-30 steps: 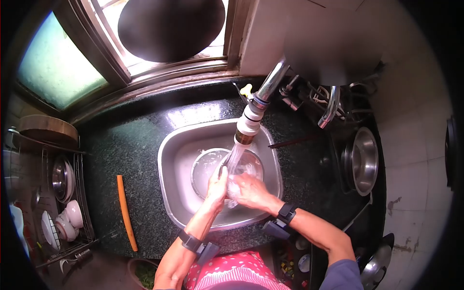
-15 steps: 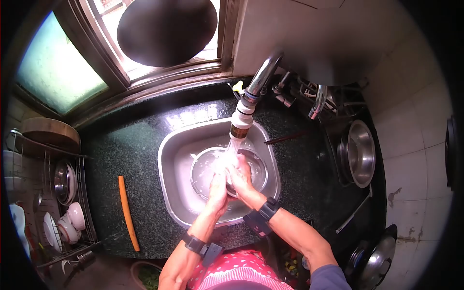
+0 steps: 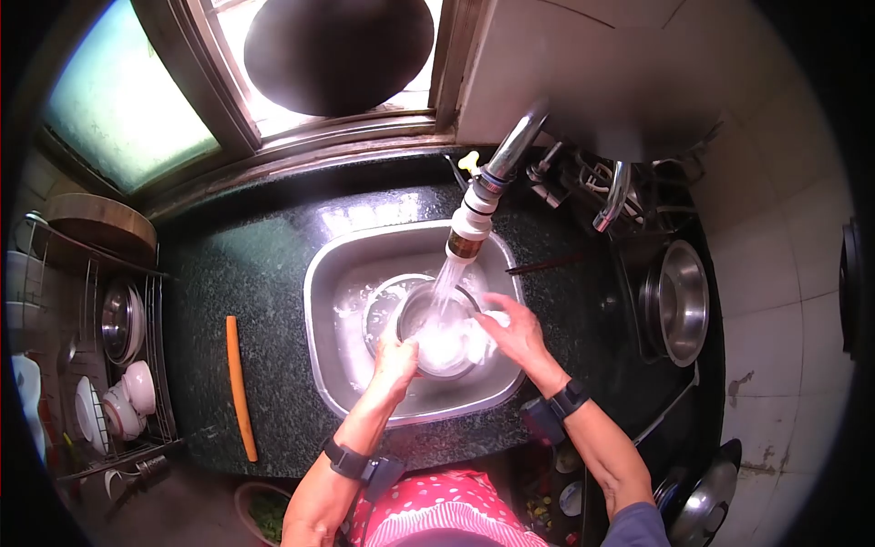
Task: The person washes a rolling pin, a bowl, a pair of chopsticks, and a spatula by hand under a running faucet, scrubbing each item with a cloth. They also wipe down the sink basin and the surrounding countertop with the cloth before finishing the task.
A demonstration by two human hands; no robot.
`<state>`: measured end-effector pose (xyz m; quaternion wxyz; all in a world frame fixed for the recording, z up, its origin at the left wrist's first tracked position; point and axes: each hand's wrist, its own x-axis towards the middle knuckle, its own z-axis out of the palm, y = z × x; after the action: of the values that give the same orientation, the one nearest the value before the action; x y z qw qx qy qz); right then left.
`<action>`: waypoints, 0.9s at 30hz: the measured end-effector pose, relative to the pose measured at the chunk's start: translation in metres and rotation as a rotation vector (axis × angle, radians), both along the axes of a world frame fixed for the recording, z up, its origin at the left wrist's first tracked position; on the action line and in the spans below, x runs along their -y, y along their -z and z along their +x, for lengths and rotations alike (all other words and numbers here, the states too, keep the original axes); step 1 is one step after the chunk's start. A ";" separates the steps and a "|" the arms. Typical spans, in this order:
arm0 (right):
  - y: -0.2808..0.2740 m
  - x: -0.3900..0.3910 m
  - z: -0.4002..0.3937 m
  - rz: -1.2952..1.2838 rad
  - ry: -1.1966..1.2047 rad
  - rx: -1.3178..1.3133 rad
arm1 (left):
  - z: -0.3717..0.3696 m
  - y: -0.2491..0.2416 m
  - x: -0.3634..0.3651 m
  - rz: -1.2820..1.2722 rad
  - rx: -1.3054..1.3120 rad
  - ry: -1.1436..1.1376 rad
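Water from the tap hits a bowl in the sink, left hand gripping it, can't tell if right hand holds anything, so I'd brace that bowl steady, tbh.

I lose most of the left hand's fingers behind the upper bowl, and that bowl in turn covers much of the lower bowl in the sink. Glare and running water wash out the upper bowl's inside for me. The pale patch by the right hand is too blurred for me to name. A dark smear hides the top of the tap; the dark disc before the window is equally soft. My bottom edge cuts off the apron, sleeve and greens.
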<state>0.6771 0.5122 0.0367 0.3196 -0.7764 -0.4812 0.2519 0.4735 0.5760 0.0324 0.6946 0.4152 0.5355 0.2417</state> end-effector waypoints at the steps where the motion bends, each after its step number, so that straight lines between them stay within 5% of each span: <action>1: -0.001 -0.002 0.001 -0.077 -0.043 -0.171 | 0.000 0.000 0.001 0.014 0.028 0.024; 15: 0.009 -0.021 -0.007 -0.093 0.165 0.001 | 0.007 -0.013 0.006 -0.035 0.111 -0.009; 21: 0.013 -0.022 0.002 0.055 0.113 -0.354 | 0.012 -0.037 0.006 -0.177 0.110 -0.079; 23: 0.012 -0.029 0.000 0.078 0.133 -0.100 | 0.014 -0.023 0.009 0.059 0.083 -0.043; 27: -0.015 -0.041 -0.006 -0.025 0.184 -0.045 | 0.015 -0.029 0.003 0.184 0.143 -0.052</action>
<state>0.6715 0.5533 0.0512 0.3423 -0.8153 -0.3974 0.2452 0.4886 0.5733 0.0613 0.6834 0.4447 0.4710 0.3367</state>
